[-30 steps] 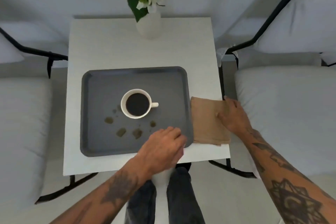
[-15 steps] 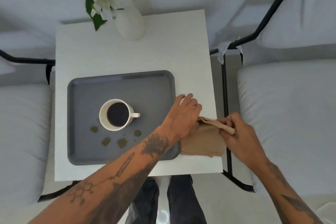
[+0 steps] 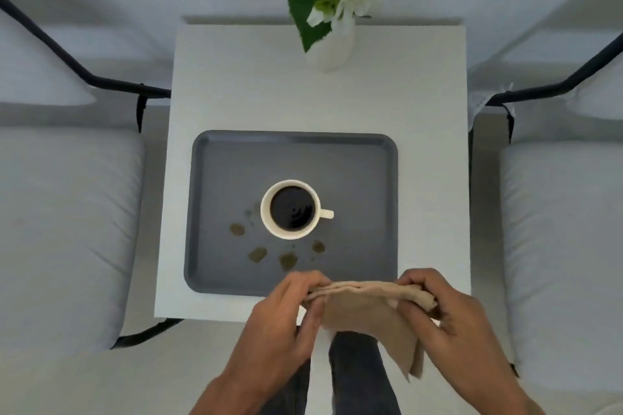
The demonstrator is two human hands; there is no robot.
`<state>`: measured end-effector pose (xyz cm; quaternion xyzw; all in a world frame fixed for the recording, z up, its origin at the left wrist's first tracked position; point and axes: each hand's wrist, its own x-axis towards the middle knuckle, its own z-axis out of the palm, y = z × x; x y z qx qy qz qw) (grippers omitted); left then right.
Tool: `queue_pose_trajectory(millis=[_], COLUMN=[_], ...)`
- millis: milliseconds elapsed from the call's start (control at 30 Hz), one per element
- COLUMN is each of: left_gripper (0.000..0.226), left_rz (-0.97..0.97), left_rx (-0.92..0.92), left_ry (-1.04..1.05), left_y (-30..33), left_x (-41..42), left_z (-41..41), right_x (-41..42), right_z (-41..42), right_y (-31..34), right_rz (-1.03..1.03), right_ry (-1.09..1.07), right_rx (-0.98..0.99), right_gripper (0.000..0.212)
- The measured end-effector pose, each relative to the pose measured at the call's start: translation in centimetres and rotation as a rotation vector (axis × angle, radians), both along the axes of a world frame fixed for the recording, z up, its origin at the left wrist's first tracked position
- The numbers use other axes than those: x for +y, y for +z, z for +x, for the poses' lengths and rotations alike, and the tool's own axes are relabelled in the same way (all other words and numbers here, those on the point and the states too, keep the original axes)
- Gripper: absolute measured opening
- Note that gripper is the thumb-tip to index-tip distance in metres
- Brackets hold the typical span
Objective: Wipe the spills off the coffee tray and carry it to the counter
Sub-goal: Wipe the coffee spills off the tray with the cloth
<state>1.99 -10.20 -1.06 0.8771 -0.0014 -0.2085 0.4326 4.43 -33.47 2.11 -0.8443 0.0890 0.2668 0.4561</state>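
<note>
A dark grey tray (image 3: 357, 178) lies on a small white table (image 3: 269, 94). A white cup of black coffee (image 3: 291, 209) stands in the tray's middle, handle to the right. Several brown spills (image 3: 288, 260) dot the tray left of and in front of the cup. I hold a folded tan cloth (image 3: 364, 310) lifted over the table's near edge. My left hand (image 3: 286, 310) pinches its left end and my right hand (image 3: 448, 317) pinches its right end. The cloth hangs down between them and hides part of the tray's near rim.
A white vase with flowers and green leaves (image 3: 332, 34) stands at the table's far edge. Black-framed chairs with pale cushions flank the table, one on the left (image 3: 64, 212) and one on the right (image 3: 566, 229). My legs (image 3: 350, 377) show below the table.
The cloth has come off the table beside the tray and now hangs in both hands in front of me. My left hand moved from the tray's edge to the cloth.
</note>
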Motion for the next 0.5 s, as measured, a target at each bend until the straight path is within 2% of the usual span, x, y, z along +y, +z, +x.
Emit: queue_pose_trajectory(millis=[100,167,233,333,400,500], left_gripper=[0.017,0.019,0.018,0.023,0.036,0.060], left_rz=[0.065,0.153,0.226,0.251,0.285,0.404], left_rx=[0.036,0.069,0.003,-0.212,-0.192,-0.089], left_ry=[0.161,0.340,0.410,0.211,0.082,0.042], left_y=[-3.9,-5.6,-6.2,-6.6,-7.7,-9.4], left_x=[3.0,3.7,3.3,0.1,-3.0,-6.3], left_z=[1.2,0.7,-1.4,-4.7,-5.1,-3.4], right_x=[4.3,6.3,6.7,5.7,5.0,4.7], right_z=[1.7,2.3,2.0,0.8,0.3,1.1], right_y=[-5.0,-7.5,-8.7,-9.1,-9.5,-10.6], right_rz=[-0.031,-0.112,-0.212,-0.367,-0.395,-0.347], right_ry=[-0.036,-0.098,-0.243,-0.386,-0.433,-0.363], right_rx=[0.027,0.092,0.069,-0.129,-0.076,0.032], right_gripper=[0.015,0.031,0.044,0.038,0.039,0.047])
